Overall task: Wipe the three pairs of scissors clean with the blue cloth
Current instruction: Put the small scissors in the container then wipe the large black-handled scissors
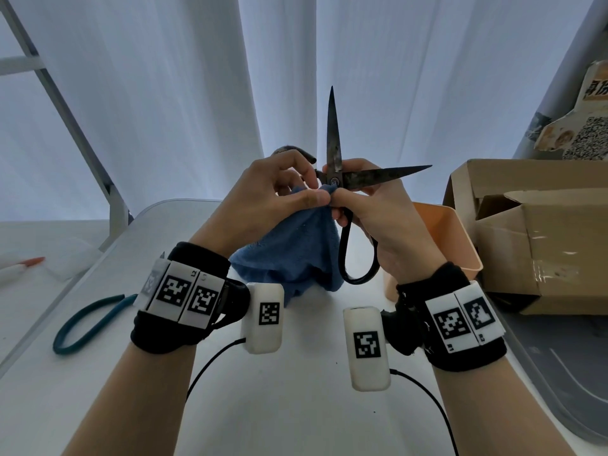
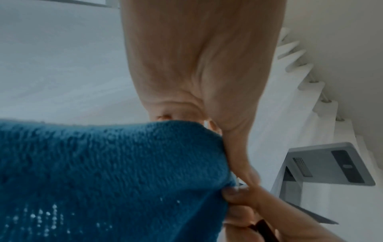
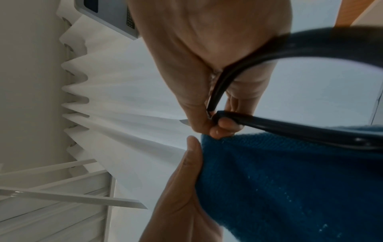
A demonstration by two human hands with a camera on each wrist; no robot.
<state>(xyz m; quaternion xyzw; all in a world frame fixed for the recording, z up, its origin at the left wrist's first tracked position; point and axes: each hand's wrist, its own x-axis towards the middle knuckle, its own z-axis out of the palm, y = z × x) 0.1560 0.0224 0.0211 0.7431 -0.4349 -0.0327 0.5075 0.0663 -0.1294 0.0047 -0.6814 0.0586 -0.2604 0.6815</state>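
Note:
I hold a pair of black scissors [image 1: 333,143] up above the white table [image 1: 296,406]. Their rusty blades are spread wide, one pointing up and one to the right. My right hand [image 1: 348,199] grips them just below the pivot, with one handle loop [image 3: 311,42] hanging under my palm. My left hand [image 1: 314,190] pinches the blue cloth [image 1: 296,251] against the scissors near the pivot, and the rest of the cloth [image 2: 103,180] hangs down to the table. A second pair with teal handles [image 1: 88,324] lies at the left of the table, partly hidden by my left wrist.
An orange bin [image 1: 454,241] stands just right of my right hand, with an open cardboard box [image 1: 543,241] beyond it. A pen with an orange cap [image 1: 23,264] lies far left. White curtains hang behind the table, and cables trail across its front.

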